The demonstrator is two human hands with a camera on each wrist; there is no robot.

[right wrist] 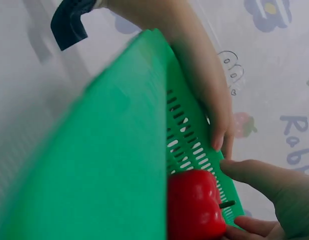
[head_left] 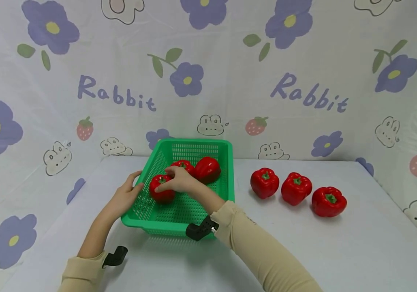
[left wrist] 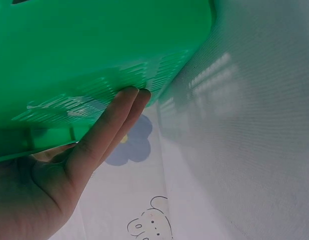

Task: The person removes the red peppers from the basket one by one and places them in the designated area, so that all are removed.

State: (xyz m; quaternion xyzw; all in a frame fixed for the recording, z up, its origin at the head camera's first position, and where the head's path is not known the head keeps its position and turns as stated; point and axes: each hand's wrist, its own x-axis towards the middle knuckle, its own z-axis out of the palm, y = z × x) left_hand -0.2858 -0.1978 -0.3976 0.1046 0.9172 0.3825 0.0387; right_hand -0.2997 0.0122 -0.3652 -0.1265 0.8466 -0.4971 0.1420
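Right hand spread over a red pepper in a green basket

From where I stand, the right hand (head_left: 179,180) straddles the top of a pepper (head_left: 162,196), thumb on one side and fingers on the other. The grip is wide, not pinched: in the right wrist view the thumb stands off from the skin, while the fingertips lie against the pepper's side. How firmly they press, I cannot tell.

The left hand (head_left: 122,198) pinches the left wall of the basket (head_left: 183,226), its thumb at the rim and its fingers running nearly straight along the outside.

The pepper sits inside the basket, toward the left wall. It stands roughly upright, stem up toward the right hand, its long axis close to vertical.

Behind it, partly hidden by the right hand, is a rear pepper (head_left: 185,164), stem showing. Beside that, a tipped pepper (head_left: 208,170) lies on its side, long axis aslant.

On the table (head_left: 368,243), right of the basket, three more sit in a slanting row: a first pepper (head_left: 264,184) and a middle pepper (head_left: 296,190), both stem up, then an end pepper (head_left: 328,207), its stem facing me.
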